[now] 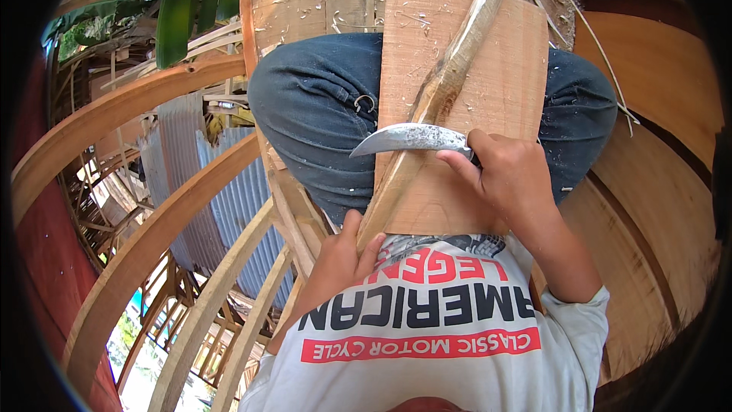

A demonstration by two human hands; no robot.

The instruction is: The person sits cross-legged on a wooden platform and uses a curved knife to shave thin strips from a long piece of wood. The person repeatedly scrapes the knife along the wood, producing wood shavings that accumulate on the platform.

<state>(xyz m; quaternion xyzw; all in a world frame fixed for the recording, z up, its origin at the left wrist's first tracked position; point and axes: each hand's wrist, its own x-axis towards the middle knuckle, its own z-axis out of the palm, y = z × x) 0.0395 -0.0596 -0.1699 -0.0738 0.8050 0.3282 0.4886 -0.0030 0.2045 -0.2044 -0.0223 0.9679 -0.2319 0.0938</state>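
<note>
My right hand (507, 175) is closed round the handle of a curved knife (412, 138), its grey, spotted blade pointing left. The blade lies across a long wooden stick (450, 76) that slants from the upper right down toward my body. Near my shirt, my left hand (345, 255) grips the stick's lower end, with thumb and fingers on either side of it. Beneath the stick, a flat wooden board (503, 84) rests over my lap between my knees. The knife's handle is mostly hidden in my fist.
Curled shavings (309, 11) litter the planks ahead of me, with thin strips of wood at the upper right. On the left runs a railing of curved wooden bars (152, 252), beyond which are corrugated metal sheets (229, 175) and piled timber. A slatted wooden wall (648, 107) stands right.
</note>
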